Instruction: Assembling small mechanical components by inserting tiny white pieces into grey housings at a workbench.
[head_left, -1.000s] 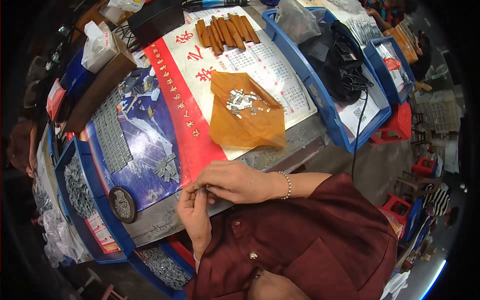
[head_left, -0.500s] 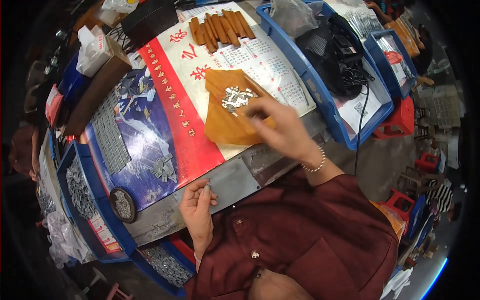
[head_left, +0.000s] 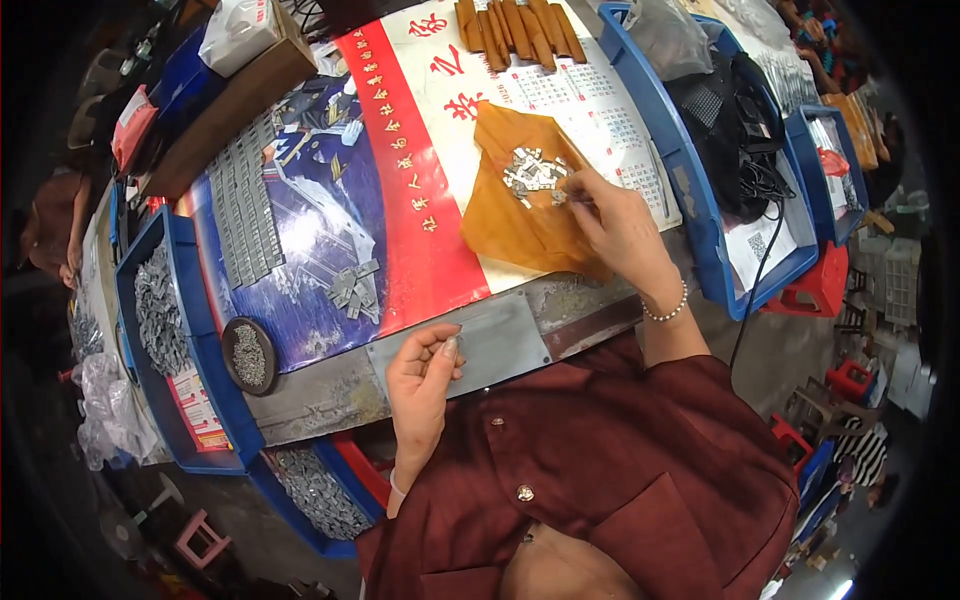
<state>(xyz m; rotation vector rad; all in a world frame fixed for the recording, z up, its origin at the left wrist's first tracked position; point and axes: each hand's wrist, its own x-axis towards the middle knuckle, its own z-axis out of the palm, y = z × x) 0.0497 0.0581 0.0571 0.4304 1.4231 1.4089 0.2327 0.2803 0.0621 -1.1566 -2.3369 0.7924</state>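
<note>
On a creased orange-brown sheet [head_left: 510,235] lies a small heap of silvery metal pieces [head_left: 535,172]. My right hand [head_left: 625,235] is at the heap's right edge, thumb and fingertips closed together against the pieces. What it pinches is too small to make out. Over a flat grey metal plate [head_left: 505,340] at the table's near edge, my left hand [head_left: 422,380] is closed, its thumb pressed to the curled index finger. Anything between those fingertips is too small to tell.
Grey flat parts stand in rows [head_left: 245,205] on the poster, with a loose pile [head_left: 355,290] nearby. A round dark dish [head_left: 250,355] holds tiny bits. Blue trays [head_left: 205,410] flank the left side; another blue tray [head_left: 690,190] holds a black bag. Brown rolls [head_left: 520,35] lie at the back.
The right hand, blurred over the sheet before, now has its fingertips at the heap's edge. The left hand keeps its closed pose near the plate. The whole view has shifted.
</note>
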